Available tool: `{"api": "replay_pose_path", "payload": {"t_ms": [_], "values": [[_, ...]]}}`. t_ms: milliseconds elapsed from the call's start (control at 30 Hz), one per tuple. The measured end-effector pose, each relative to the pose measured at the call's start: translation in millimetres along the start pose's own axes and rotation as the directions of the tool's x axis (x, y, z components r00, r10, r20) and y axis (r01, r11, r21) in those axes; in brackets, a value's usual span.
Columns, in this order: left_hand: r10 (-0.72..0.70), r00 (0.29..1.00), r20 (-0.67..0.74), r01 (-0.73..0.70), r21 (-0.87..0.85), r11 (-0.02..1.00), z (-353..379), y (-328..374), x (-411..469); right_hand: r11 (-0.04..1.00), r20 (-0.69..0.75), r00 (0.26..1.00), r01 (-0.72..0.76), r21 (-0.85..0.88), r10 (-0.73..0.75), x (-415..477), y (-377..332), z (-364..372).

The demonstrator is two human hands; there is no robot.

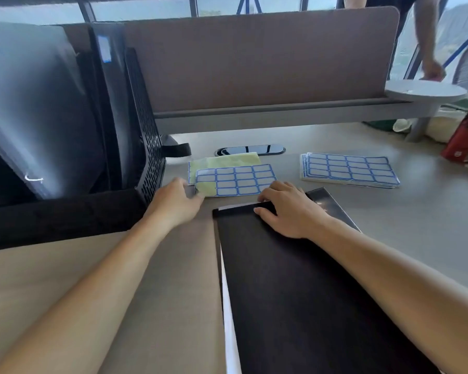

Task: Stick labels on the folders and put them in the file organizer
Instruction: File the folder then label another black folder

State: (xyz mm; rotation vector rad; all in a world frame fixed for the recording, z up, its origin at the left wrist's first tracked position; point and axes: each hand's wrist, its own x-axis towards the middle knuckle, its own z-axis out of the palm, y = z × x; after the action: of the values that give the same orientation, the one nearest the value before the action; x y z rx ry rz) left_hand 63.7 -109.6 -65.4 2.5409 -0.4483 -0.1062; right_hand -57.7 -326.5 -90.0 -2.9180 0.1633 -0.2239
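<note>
Right hand (289, 211) is resting on the far end of a black folder (295, 292); left hand (174, 205) is touching a label sheet (241, 179).
The folder is lying flat on the desk (389, 225), its long axis running away from the person and its far end pointing at the label sheet; its near end is running out of frame. The right fingers are lying relaxed on its top edge. The left fingertips are hiding behind the knuckles, so pinching or merely touching is unclear.
</note>
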Motion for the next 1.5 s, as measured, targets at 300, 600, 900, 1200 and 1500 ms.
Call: {"api": "replay_pose_path", "payload": {"t_ms": [300, 600, 900, 1200, 1500], "values": [[-0.243, 0.969, -0.044, 0.23, -0.192, 0.954, 23.7, 23.3, 60.2, 0.999, -0.021, 1.0, 0.009, 0.031, -0.008, 3.5, 6.2, 6.8], [-0.263, 0.964, -0.038, 0.264, 0.233, 0.936, 33.6, 38.4, 68.6, 1.0, -0.035, 0.999, 0.006, 0.013, -0.005, -0.3, 3.1, 6.6], [-0.287, 0.957, -0.033, 0.288, 0.199, 0.937, 33.2, 41.2, 67.7, 1.0, -0.026, 1.0, 0.011, 0.013, -0.011, -1.8, 1.7, 4.4], [-0.216, 0.972, -0.093, 0.189, -0.237, 0.953, 29.5, 35.6, 61.4, 1.0, -0.034, 0.999, 0.008, 0.014, -0.008, -1.5, 2.0, 4.8], [0.118, 0.985, -0.128, -0.172, -0.606, 0.776, -34.1, 33.4, 11.5, 0.995, -0.174, 0.985, 0.026, 0.092, -0.009, 1.8, -3.6, -3.2]]}}
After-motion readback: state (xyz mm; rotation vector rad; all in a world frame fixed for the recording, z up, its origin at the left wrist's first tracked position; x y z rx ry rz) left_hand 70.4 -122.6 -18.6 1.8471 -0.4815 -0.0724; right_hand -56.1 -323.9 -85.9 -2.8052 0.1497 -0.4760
